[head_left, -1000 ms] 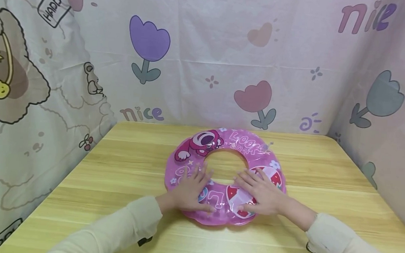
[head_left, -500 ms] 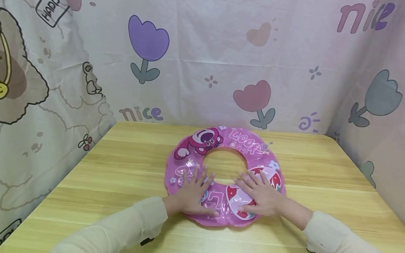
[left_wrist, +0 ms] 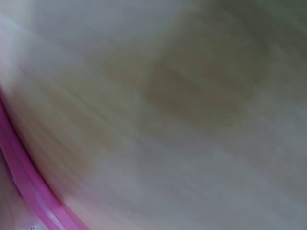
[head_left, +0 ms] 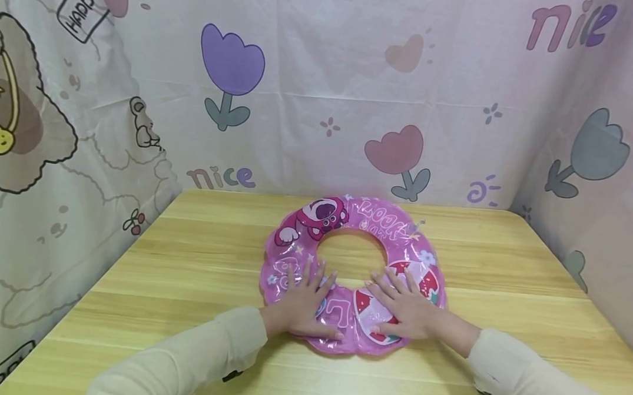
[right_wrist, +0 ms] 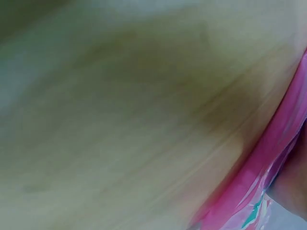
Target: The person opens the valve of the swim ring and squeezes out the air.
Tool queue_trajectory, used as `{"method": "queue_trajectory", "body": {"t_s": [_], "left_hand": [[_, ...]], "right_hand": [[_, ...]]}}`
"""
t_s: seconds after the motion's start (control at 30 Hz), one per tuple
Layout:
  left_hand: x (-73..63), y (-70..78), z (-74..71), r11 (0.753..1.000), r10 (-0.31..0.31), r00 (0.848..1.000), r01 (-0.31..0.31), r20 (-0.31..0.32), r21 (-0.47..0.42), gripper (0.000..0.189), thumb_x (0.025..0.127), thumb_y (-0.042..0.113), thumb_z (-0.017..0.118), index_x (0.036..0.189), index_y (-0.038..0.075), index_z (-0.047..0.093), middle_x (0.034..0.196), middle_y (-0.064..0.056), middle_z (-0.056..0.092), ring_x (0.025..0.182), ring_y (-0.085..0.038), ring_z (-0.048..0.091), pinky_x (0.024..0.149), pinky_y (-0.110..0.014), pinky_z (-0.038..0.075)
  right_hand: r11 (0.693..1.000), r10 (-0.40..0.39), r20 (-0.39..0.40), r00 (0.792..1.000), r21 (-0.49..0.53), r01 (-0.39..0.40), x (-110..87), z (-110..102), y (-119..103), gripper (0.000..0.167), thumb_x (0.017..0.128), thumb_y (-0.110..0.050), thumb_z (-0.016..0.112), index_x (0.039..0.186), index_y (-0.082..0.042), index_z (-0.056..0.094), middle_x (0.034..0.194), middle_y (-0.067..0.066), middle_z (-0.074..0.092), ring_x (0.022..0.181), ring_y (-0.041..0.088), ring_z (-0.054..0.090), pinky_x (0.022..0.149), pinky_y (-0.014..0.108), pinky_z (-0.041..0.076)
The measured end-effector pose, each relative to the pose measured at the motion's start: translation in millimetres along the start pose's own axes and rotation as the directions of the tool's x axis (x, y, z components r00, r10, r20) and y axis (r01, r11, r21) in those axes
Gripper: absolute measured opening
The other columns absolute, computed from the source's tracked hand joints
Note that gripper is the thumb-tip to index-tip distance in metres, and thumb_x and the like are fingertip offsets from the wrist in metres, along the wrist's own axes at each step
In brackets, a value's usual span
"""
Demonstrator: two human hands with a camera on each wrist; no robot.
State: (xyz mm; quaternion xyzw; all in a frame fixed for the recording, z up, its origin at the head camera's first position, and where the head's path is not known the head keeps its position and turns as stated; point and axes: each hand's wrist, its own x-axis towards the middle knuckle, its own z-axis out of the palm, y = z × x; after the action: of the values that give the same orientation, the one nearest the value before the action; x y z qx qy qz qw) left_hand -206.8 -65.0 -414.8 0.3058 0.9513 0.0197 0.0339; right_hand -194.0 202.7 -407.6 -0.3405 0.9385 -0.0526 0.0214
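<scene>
A pink inflatable swim ring (head_left: 369, 214) lies flat on the wooden table, printed with a bear, strawberries, small flowers and white lettering. My left hand (head_left: 306, 303) rests on its near left part with the fingers spread and the thumb pointing right. On the near right part my right hand (head_left: 409, 307) lies palm down, its fingers straight and reaching to the inner edge of the hole. In the left wrist view only the pink edge of the ring (left_wrist: 29, 177) shows at the lower left. The right wrist view has the ring's edge (right_wrist: 254, 177) at the lower right.
The light wooden table (head_left: 198, 239) extends around the ring on all sides. A printed cloth (head_left: 322, 56) with tulips and hearts hangs behind it and along both sides. A small clear valve (head_left: 417, 226) sticks up at the ring's far right.
The left hand has shifted slightly to the right, its fingers spreading wider. The ring's far edge sits a little higher in the head view, and its left edge slightly farther right.
</scene>
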Motion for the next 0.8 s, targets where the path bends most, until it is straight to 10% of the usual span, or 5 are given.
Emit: {"method": "queue_trajectory", "body": {"t_s": [0.8], "left_hand": [[1.7,2.3,-1.0,0.999,-0.003,0.999,0.001,0.036,0.054,0.109,0.069,0.084,0.043,0.151,0.019,0.01,0.157,-0.015,-0.005,0.14,-0.044,-0.008,0.103,-0.073,-0.005]], "right_hand": [[0.999,0.015,0.088,0.996,0.029,-0.017,4.4,0.8,1.2,0.083,0.087,-0.061,0.046,0.148,-0.01,0.022,0.156,0.016,0.011,0.142,0.043,0.004,0.11,0.064,-0.003]]}}
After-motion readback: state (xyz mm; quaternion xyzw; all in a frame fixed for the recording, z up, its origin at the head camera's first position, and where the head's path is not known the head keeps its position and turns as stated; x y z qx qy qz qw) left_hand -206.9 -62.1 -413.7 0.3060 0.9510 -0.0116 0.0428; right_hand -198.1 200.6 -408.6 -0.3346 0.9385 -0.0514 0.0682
